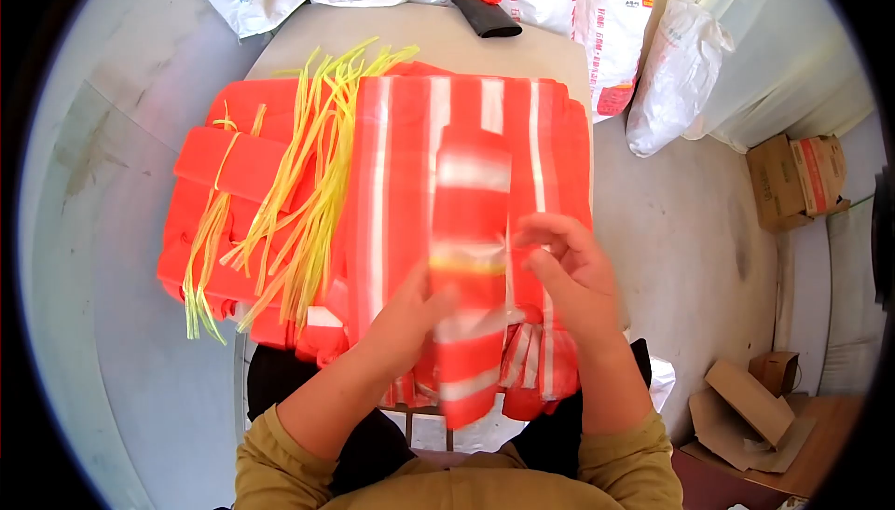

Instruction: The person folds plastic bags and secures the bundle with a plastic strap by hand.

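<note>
A rolled or folded strip of orange fabric with white bands [471, 202] stands out, blurred, over a stack of the same orange and white striped fabric [401, 156]. Around its middle runs a yellow band. My left hand [410, 314] is at the strip's left side, its fingers smeared and partly hidden behind it. To the right, my right hand [567, 268] has its fingers curved and apart, close to the strip. Yellow ties [312, 165] lie in a loose bunch left of the stack, and another tied orange bundle [238, 160] rests beside them.
White printed sacks [611, 20] line the table's far edge, with a black roll and orange piece [485, 6] near them. Another white sack [681, 72] stands at the right. Cardboard boxes [792, 184] are farther right, and an opened carton [750, 417] lies at the lower right.
</note>
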The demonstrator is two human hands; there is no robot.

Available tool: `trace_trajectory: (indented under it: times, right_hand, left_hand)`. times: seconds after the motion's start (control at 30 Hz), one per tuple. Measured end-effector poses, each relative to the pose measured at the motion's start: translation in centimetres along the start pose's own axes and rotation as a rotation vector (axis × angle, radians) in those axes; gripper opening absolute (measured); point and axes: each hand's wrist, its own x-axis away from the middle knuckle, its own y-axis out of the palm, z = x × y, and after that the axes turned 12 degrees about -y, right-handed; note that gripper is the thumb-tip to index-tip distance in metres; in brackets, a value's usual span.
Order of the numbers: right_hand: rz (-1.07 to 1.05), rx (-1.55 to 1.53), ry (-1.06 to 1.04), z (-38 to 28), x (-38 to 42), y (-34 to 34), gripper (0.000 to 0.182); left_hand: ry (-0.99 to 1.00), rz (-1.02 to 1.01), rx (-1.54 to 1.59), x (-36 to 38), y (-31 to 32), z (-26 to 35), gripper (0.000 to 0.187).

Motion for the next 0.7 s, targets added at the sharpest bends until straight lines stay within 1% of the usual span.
trace_trajectory:
  times: [0.07,0.1,0.2,0.27,0.37,0.4,0.5,0.6,0.7]
  right_hand:
    - [0.037,0.397,-0.017,2.2,-0.7,0.1,0.07]
    - [0.021,0.303,0.045,2.8,-0.7,0.4,0.073]
    - [0.009,0.004,0.207,3.6,-0.8,1.5,0.084]
    - [0.033,-0.221,0.286,3.7,-0.8,1.9,0.09]
    - [0.039,-0.109,0.324,2.1,-0.9,1.9,0.092]
    - [0.071,-0.141,0.308,2.2,-0.8,1.7,0.092]
    - [0.173,-0.251,0.248,2.3,-0.6,1.3,0.091]
    - [0.264,-0.359,0.189,2.1,-1.0,1.0,0.086]
    - [0.33,-0.418,0.192,2.1,-1.3,0.5,0.084]
  left_hand:
    - [-0.056,0.067,-0.071,0.2,0.9,0.6,0.065]
    - [-0.084,0.1,-0.108,0.3,1.3,0.9,0.066]
    - [-0.102,0.09,-0.052,-0.3,1.4,0.7,0.07]
    - [-0.111,0.159,-0.033,-0.5,1.8,1.0,0.073]
    - [-0.124,0.21,0.021,-0.8,2.3,1.2,0.079]
    - [-0.129,0.217,0.042,-0.8,2.5,1.2,0.081]
    - [-0.07,0.138,-0.201,-0.5,2.8,0.8,0.085]
    - [0.067,0.055,-0.303,-0.8,2.7,0.3,0.085]
    - [0.122,0.03,-0.421,-1.3,2.1,-0.5,0.083]
